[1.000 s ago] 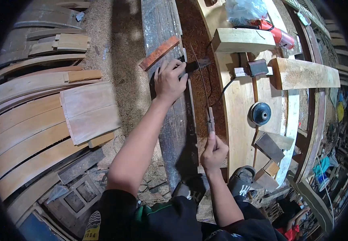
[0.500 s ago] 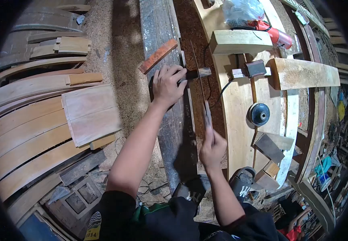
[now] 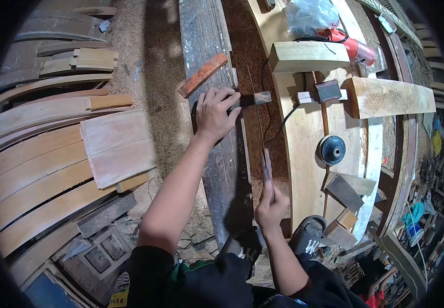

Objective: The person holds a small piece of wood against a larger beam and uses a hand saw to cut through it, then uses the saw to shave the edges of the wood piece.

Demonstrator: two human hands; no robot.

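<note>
My left hand (image 3: pixel 214 115) is closed over a short dark piece of wood (image 3: pixel 263 98), pressing it on a worn plank (image 3: pixel 222 172). One end of the wood sticks out past the plank's right edge; the rest is partly under my fingers. In my right hand (image 3: pixel 272 209), fingers wrapped round the handle, is a handsaw (image 3: pixel 258 115). Its thin blade points away from me and crosses the wood just right of my left hand. A reddish wooden block (image 3: pixel 203 75) lies on the plank beyond my left fingers.
To the right, a pale board (image 3: pixel 304 154) carries curved timber pieces (image 3: pixel 392 97), a black round pad (image 3: pixel 331 149), a red power tool (image 3: pixel 352 47) and a plastic bag (image 3: pixel 311 15). Stacked boards (image 3: pixel 37 174) lie left. Sawdust (image 3: pixel 168 102) covers the ground.
My right hand has drawn the saw back toward my body, and its handle sits lower in view. My left hand stays on the wood.
</note>
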